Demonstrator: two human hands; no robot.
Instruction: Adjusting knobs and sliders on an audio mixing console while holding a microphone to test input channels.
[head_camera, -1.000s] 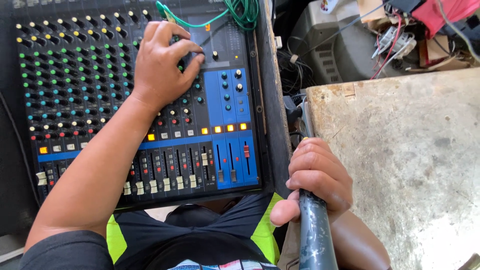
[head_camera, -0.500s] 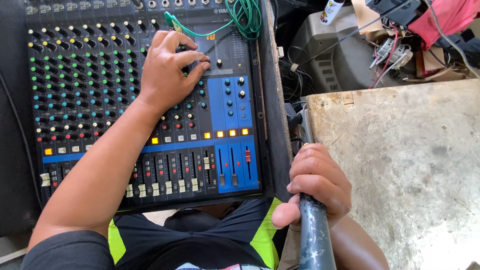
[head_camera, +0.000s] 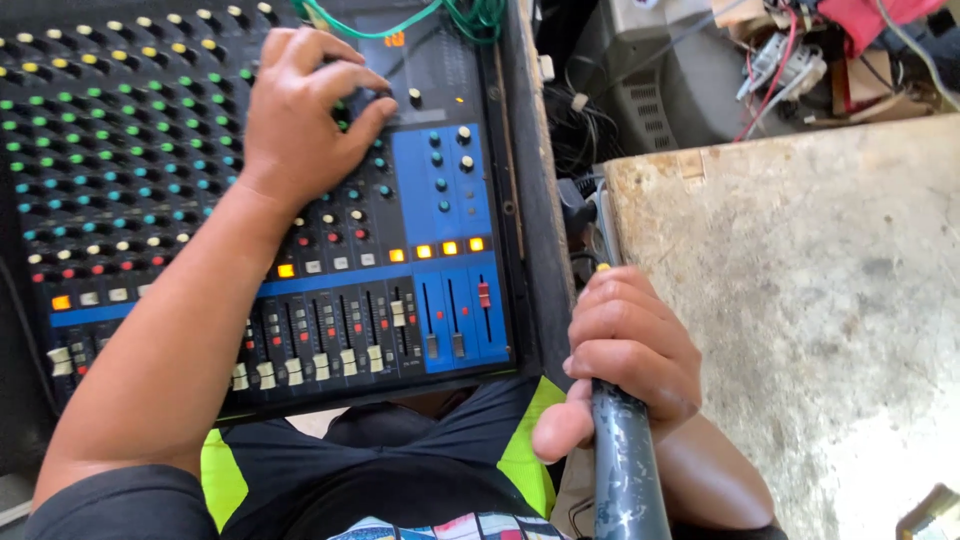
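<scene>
A black and blue audio mixing console (head_camera: 440, 290) with rows of coloured knobs and faders fills the left of the view. My left hand (head_camera: 300, 110) rests on its upper middle, fingertips pinching a small knob. My right hand (head_camera: 630, 350) is closed round a dark grey handheld microphone (head_camera: 628, 470), held upright at the console's right edge, above my lap.
A worn, pale concrete-like slab (head_camera: 800, 300) lies to the right. Behind it sit a grey box-shaped device (head_camera: 670, 80), tangled cables and loose wires (head_camera: 790, 50). Green cables (head_camera: 460, 15) plug in at the console's top.
My left hand shifts slightly on the knobs, fingers closing on one knob. The view has tilted a little; my right hand keeps its hold on the microphone.
</scene>
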